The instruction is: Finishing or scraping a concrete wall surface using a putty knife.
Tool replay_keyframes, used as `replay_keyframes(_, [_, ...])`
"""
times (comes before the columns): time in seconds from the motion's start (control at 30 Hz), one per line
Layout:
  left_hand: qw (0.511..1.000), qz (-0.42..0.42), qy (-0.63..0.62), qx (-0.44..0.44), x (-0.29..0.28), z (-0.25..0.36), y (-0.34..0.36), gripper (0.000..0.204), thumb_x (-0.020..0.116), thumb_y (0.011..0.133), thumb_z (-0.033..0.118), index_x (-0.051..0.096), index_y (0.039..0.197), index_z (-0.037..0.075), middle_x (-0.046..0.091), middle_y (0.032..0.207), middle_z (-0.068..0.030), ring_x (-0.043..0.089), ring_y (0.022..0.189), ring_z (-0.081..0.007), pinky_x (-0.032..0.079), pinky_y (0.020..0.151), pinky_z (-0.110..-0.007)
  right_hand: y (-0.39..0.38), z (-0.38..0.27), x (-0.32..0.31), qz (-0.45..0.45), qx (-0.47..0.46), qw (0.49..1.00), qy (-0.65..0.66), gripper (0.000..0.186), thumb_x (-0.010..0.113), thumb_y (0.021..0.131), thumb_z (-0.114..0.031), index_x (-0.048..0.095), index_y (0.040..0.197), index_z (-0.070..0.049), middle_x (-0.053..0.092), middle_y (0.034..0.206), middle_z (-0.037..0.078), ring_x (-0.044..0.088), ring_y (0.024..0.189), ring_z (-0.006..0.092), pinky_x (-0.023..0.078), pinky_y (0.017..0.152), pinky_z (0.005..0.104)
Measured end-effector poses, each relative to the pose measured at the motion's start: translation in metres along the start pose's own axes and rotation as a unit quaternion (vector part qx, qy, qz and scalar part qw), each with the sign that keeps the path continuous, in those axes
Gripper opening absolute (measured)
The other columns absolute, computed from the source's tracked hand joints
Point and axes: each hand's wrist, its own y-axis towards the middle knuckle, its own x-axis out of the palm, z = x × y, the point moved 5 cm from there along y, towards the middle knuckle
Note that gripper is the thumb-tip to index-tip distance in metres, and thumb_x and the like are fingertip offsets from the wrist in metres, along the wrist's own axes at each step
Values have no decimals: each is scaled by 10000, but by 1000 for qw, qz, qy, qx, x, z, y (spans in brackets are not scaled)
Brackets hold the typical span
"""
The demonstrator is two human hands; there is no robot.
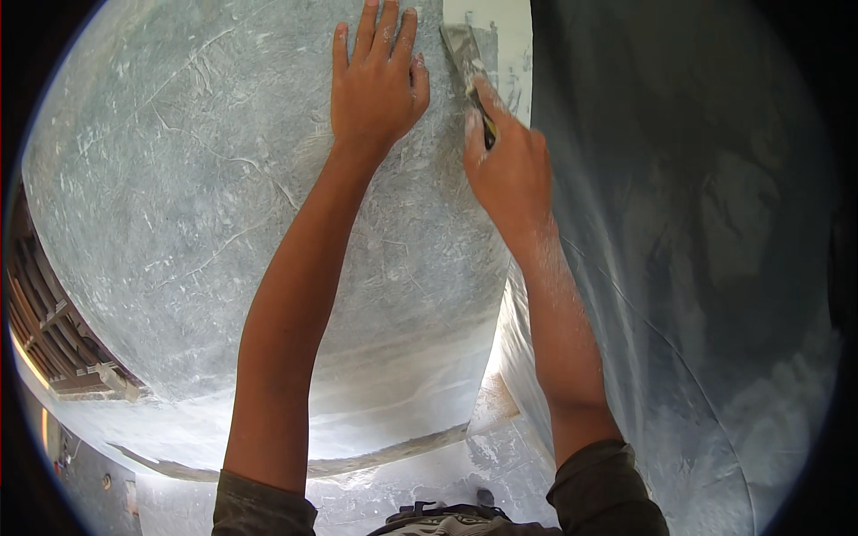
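My left hand [377, 94] rests on a large mottled grey surface [179, 205], its fingers stretched out and spread, with nothing held. To its right, my right hand [517, 170] is closed round the handle of a putty knife [463, 54]. The knife's flat, smeared blade points up and left, lying against the surface near its right edge. Beside the blade is a pale cream strip [511, 45] with dark smudges. White dust covers my right fingers and forearm. The fingers hide most of the handle.
Dark, shiny plastic sheeting [697, 241] hangs along the right edge of the surface. At the far left, several slats [54, 330] show past the surface's edge. Below lies a pale, dust-marked floor [500, 464]. Creases run across the grey surface.
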Motion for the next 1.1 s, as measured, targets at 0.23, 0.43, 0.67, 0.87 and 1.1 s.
replay_keyframes(0.23, [1000, 13, -8, 8, -3, -4, -3, 553, 554, 901, 144, 504, 1422, -34, 415, 1547, -208, 318, 1480, -350, 211, 1209, -543, -7, -7, -1, -37, 15, 999, -18, 443, 587, 948, -213, 599, 1384, -135, 712, 809, 212, 707, 778, 414, 573, 729, 504])
replay_keyframes(0.43, [1000, 15, -13, 9, 0, 2, 0, 562, 566, 892, 156, 508, 1418, -33, 418, 1545, -206, 321, 1478, -349, 209, 1210, -541, 10, -5, -5, -22, 26, 999, 1, 413, 594, 959, -173, 617, 1369, -133, 692, 872, 269, 689, 802, 434, 559, 720, 461])
replay_keyframes(0.67, [1000, 11, 4, 6, -2, -3, -2, 569, 573, 884, 157, 511, 1417, -30, 420, 1546, -204, 328, 1476, -345, 215, 1207, -542, -12, -5, 0, -44, 27, 999, -17, 446, 586, 950, -205, 596, 1390, -133, 714, 827, 229, 713, 776, 412, 581, 724, 493])
replay_keyframes(0.87, [1000, 8, -5, 4, -1, 3, -2, 576, 581, 879, 160, 512, 1421, -24, 418, 1549, -200, 328, 1476, -343, 210, 1211, -537, 22, -8, -6, 5, -12, 1000, -12, 444, 583, 955, -211, 596, 1392, -132, 713, 818, 236, 718, 775, 408, 585, 713, 493])
replay_keyframes(1.1, [1000, -1, 13, 8, -1, -4, -2, 597, 576, 880, 170, 485, 1439, -20, 396, 1563, -196, 312, 1484, -346, 211, 1210, -538, -12, 0, 0, -57, 40, 998, -6, 424, 595, 952, -195, 619, 1371, -132, 715, 914, 260, 704, 846, 434, 570, 768, 470])
